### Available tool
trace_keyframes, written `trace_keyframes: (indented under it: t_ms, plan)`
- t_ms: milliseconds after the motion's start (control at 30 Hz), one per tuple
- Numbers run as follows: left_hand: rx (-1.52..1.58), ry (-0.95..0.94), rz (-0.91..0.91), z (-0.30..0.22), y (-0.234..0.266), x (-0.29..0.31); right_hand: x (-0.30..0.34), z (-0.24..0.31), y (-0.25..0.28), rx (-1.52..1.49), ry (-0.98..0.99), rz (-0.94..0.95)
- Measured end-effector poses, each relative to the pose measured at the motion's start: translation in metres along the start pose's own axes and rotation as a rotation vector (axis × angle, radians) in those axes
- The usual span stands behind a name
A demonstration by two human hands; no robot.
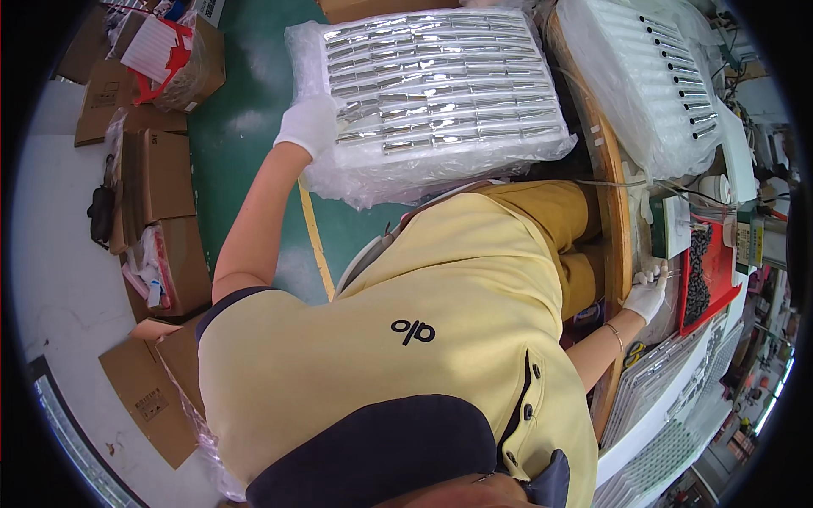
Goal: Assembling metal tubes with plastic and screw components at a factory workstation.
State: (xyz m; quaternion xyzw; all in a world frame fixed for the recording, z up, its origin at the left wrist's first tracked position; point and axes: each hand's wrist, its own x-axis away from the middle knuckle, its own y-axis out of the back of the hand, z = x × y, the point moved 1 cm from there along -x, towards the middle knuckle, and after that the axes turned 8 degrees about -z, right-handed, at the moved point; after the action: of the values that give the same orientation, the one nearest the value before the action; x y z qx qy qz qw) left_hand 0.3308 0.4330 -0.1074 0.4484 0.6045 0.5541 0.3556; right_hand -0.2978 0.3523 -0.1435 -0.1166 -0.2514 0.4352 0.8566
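Note:
My left hand (309, 127), in a white glove, rests at the left edge of a pack of shiny metal tubes (440, 80) lying in rows on clear plastic wrap. Its fingers are mostly hidden, so their grip cannot be read. Over the wooden-edged table at the right, my right hand (646, 298), also gloved, has its fingers drawn together. Something small and thin may be between them, too small to make out. Just beyond the fingertips is a red tray (720, 298) with small black parts (698, 275) inside. A green and white box (671, 227) stands close to that hand.
Another foam-wrapped pack (639, 93) with black-ended tubes lies on the table (611, 182). Yellow-handled scissors (633, 354) and stacked clear-wrapped trays (652, 389) are nearer me. Cardboard boxes (167, 173) line the left of the green floor (246, 76).

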Motion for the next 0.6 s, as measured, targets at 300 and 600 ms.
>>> trace_keyframes:
  t_ms: [300, 600]
  plan:
    - [0.099, 0.031, -0.026, -0.005, -0.01, 0.031, 0.001, 0.0, 0.001, -0.016, 0.0, 0.026]
    - [0.1, -0.139, -0.165, -0.004, -0.025, 0.044, 0.008, -0.001, -0.009, -0.027, 0.0, -0.012]
